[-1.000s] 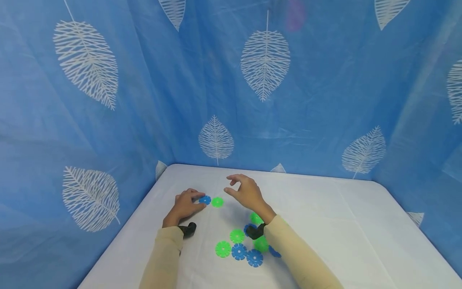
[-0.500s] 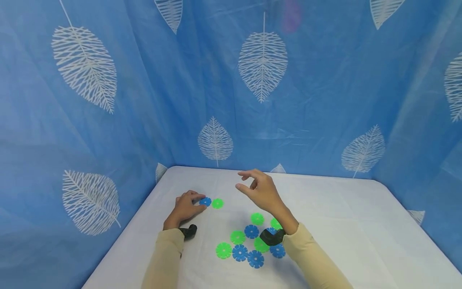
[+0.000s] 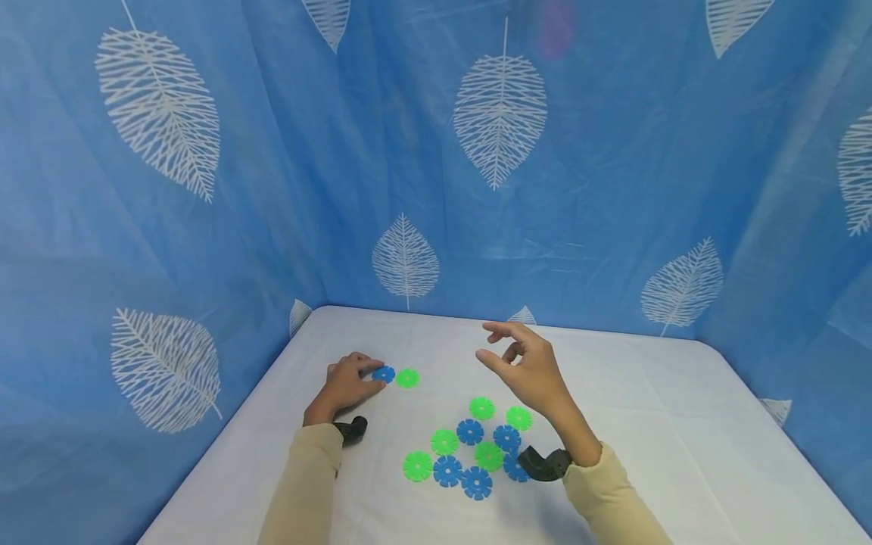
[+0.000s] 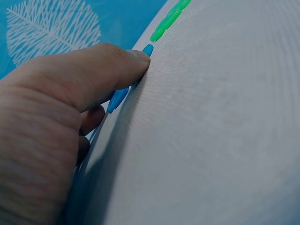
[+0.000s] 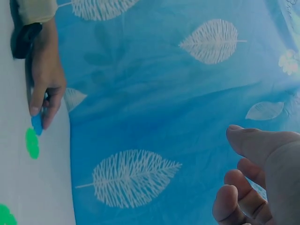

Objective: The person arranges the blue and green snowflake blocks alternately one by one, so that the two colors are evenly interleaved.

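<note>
At the table's left side my left hand (image 3: 346, 386) grips a blue notched plastic disc (image 3: 384, 375) by its edges, thumb on the near side and fingers on the far side. The disc lies flat at the white cloth; in the left wrist view the thumb covers much of this blue disc (image 4: 118, 99). A green notched disc (image 3: 407, 378) lies just to its right, also visible as a green disc (image 5: 32, 143) in the right wrist view. My right hand (image 3: 534, 371) hovers over the table right of centre, fingers loosely bent, thumb apart from them, holding nothing.
Several loose notched discs, among them a green one (image 3: 418, 466) and a blue one (image 3: 476, 483), lie flat in a cluster at the middle front. The right wrist's black camera mount (image 3: 545, 463) partly covers a blue disc. Blue leaf-patterned cloth (image 3: 436, 151) walls the white table (image 3: 654, 424).
My right hand has moved right, away from the left hand, uncovering more of the disc cluster. The left hand stays on the blue disc.
</note>
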`<action>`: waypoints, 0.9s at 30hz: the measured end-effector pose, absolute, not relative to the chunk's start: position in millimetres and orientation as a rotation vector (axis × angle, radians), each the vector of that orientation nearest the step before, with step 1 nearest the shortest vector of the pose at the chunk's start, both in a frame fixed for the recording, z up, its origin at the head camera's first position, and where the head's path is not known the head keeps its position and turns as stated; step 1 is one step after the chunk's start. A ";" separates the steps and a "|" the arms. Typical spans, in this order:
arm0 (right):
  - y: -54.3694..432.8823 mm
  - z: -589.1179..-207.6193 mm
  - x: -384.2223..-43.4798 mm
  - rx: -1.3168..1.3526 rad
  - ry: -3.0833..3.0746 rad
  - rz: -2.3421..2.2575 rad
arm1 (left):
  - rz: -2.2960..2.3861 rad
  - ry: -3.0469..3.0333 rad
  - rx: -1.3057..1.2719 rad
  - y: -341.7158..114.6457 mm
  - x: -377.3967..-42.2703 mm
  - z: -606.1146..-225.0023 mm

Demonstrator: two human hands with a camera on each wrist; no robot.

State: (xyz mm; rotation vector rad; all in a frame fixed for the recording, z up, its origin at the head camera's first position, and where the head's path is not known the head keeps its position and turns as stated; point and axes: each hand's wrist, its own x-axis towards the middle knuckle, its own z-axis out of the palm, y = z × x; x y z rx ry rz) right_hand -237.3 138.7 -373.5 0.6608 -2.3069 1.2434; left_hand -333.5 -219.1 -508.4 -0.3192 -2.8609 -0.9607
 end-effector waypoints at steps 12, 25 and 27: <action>175.7 -398.3 -222.4 0.565 -2.479 1.055 | -0.949 -2.833 -0.363 -222.3 -339.5 -498.7; 208.1 -447.8 -202.3 0.510 -2.782 1.110 | -0.981 -2.850 -0.355 -221.8 -333.8 -510.6; 211.4 -452.8 -199.6 0.527 -2.795 1.155 | -0.980 -2.847 -0.358 -221.8 -333.7 -510.3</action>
